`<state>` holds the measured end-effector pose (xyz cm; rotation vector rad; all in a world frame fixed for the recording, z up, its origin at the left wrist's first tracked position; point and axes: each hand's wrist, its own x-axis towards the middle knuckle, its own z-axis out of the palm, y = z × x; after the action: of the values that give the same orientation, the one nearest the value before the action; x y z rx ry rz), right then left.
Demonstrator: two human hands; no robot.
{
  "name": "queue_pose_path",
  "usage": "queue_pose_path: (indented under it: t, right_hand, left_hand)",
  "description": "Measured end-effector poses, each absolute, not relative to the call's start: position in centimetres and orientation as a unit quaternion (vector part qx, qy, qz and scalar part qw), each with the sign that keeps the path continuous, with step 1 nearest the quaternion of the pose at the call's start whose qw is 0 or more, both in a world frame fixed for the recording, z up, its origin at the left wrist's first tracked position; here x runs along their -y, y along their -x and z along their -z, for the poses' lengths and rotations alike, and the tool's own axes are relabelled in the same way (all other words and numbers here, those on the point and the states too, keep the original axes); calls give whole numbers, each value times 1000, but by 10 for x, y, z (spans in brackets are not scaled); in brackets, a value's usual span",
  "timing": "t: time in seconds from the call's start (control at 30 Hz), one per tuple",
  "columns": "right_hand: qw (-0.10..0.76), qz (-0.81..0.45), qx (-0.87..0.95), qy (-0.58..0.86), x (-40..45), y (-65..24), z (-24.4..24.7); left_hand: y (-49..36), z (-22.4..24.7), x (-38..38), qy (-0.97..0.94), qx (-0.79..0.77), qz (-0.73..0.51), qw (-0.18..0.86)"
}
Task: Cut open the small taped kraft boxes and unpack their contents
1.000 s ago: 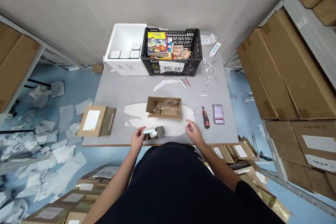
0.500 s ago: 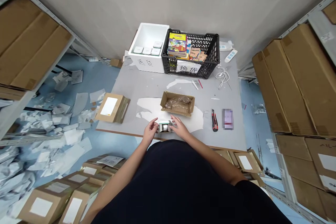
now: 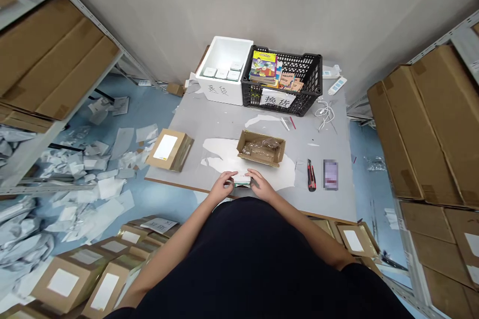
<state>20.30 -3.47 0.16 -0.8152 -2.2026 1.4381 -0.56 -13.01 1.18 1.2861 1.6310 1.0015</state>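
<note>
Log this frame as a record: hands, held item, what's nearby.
left hand: on left side of small white carton
right hand: on right side of same carton
held item: small white carton, green along its lower edge
nearest: open cardboard box, brown-wrapped contents inside
surface: grey table
also on table: black plastic crate, white foam box, red-and-black utility knife

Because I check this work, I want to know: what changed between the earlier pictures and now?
The right hand moved left to the small box, which the left hand already held; both hands now grip it. A white card seems to cover its top now. The open carton and knife stayed in place.
</note>
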Motion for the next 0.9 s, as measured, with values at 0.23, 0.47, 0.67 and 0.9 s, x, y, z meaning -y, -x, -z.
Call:
queue_pose_path:
  t: [0.23, 0.47, 0.67, 0.9]
  right_hand:
    - [172, -528, 777, 297, 40, -208, 2]
    - [174, -523, 778, 303, 40, -201, 12]
    - [185, -615, 693, 327, 48, -201, 26]
    - [153, -624, 659, 390, 44, -194, 42]
  left_hand:
    - [6, -4, 141, -553, -641, -375, 377]
    - [2, 6, 144, -558, -652, -382, 343]
    - [6, 9, 147, -529, -640, -373, 414]
    - [12, 15, 128, -448, -626, -378, 514]
